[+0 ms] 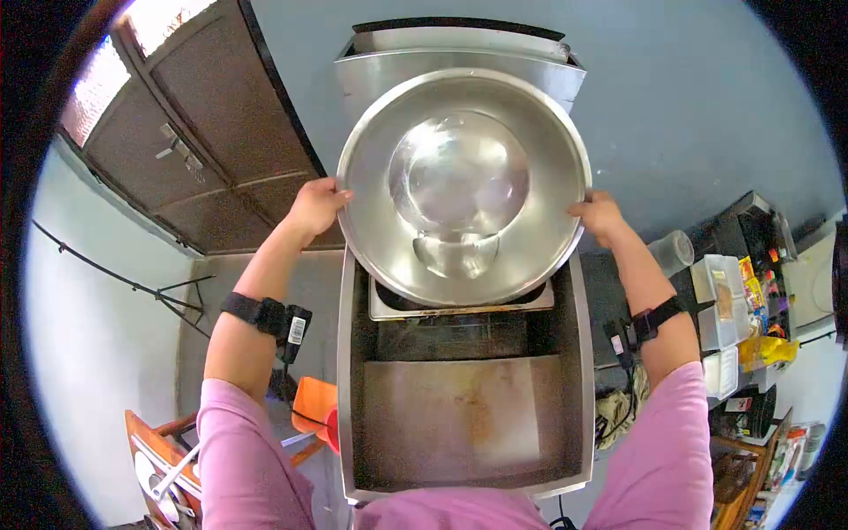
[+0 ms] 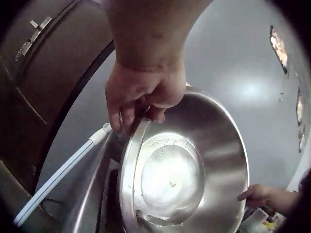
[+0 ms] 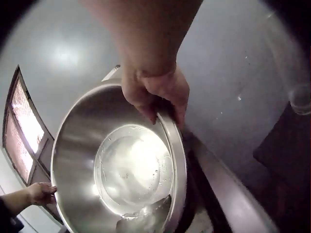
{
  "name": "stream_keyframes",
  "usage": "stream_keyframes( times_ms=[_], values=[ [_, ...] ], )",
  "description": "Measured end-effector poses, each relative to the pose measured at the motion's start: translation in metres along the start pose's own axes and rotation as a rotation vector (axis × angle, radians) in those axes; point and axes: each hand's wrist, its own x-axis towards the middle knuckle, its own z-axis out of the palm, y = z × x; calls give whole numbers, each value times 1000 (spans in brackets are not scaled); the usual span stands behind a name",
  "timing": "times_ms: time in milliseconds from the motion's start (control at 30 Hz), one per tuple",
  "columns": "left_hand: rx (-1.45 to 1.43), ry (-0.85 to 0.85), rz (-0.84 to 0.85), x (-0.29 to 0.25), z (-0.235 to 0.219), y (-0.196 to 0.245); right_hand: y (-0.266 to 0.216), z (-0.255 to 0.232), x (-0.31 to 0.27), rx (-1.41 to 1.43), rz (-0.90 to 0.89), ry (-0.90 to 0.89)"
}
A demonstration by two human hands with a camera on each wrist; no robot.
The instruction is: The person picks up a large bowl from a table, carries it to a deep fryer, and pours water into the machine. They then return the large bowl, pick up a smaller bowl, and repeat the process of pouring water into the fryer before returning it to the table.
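A wide stainless steel basin (image 1: 375, 132) is tilted toward me over the back part of a steel counter unit (image 1: 579, 380). A shiny pool of clear liquid (image 1: 459, 177) shows in its bottom. My left hand (image 1: 320, 208) grips the rim on the left, thumb over the inside edge and fingers outside, as the left wrist view shows. On the opposite side my right hand (image 1: 601, 216) holds the rim the same way, seen close in the right wrist view. Under the basin's near edge, part of a square metal frame (image 1: 380, 309) shows; the rest is hidden.
Nearer me, a stained metal plate (image 1: 459, 406) lies inside the unit. An orange container (image 1: 315, 406) stands at its left. On the right are a clear plastic cup (image 1: 673, 253) and plastic boxes (image 1: 720, 305). A brown door (image 1: 221, 97) is at back left.
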Motion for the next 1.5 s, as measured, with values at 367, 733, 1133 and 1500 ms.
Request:
stream_keyframes(
  times_ms=[367,733,1133,1500],
  values=[
    [-11,54,44,-8,-12,51,-39,-31,-3,-222,-89,180],
    [210,10,-109,-10,-16,56,-64,-35,-28,-625,-120,75],
    [249,-164,-262,-71,-26,60,-79,-36,-82,-810,170,-367],
    [30,-77,-126,-85,-28,132,-24,-33,-79,-384,215,-401]
  ],
)
